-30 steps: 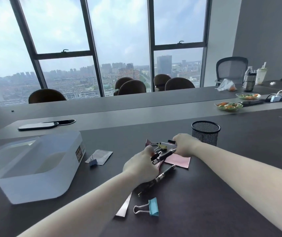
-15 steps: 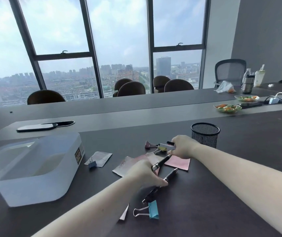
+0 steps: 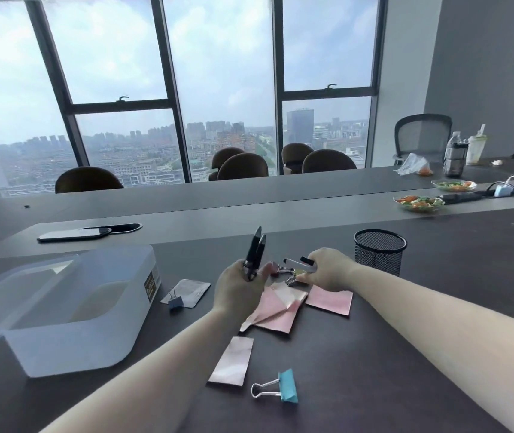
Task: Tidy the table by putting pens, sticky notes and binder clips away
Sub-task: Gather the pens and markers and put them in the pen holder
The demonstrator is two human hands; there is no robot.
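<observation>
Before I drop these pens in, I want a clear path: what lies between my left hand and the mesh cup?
In the head view, between left hand and mesh cup: binder clips and the right hand holding a white pen.

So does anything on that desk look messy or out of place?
Yes. The pink sticky notes lie loose and crumpled, one folded over itself, and another pink slip sits apart nearer the person. A blue binder clip lies alone on its side. The mesh pen cup stands upright, while the left hand holds two black pens.
</observation>
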